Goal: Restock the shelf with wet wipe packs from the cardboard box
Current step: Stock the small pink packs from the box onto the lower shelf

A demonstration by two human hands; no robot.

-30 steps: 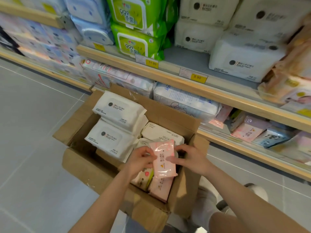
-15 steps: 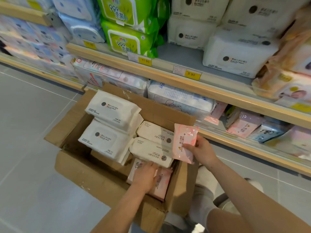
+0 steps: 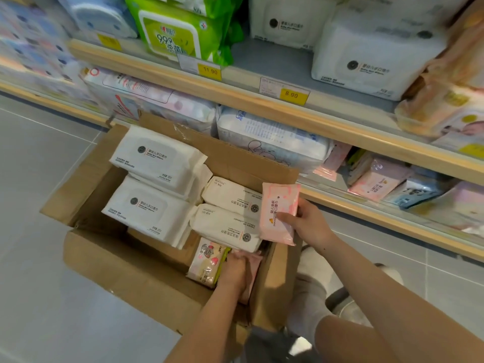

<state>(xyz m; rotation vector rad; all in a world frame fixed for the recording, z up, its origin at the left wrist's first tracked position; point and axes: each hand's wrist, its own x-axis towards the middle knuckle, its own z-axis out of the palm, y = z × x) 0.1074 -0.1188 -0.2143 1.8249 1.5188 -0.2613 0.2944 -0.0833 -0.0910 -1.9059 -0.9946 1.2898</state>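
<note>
Head view: soft, flat pink pack (image 3: 279, 213) above corrugated cardboard box (image 3: 141, 268).

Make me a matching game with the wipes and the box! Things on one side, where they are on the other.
Things:
1. small pink wipe pack
2. green wipe pack
3. brown cardboard box
4. two big white wipe packs

Places:
A. on the grey floor
B. in the right hand
C. inside the box, at its left
D. on the upper shelf

Pairs: 1-B, 2-D, 3-A, 4-C

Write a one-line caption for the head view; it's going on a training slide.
Right hand holds a pink wipe pack over the cardboard box while the left hand reaches inside.
</note>
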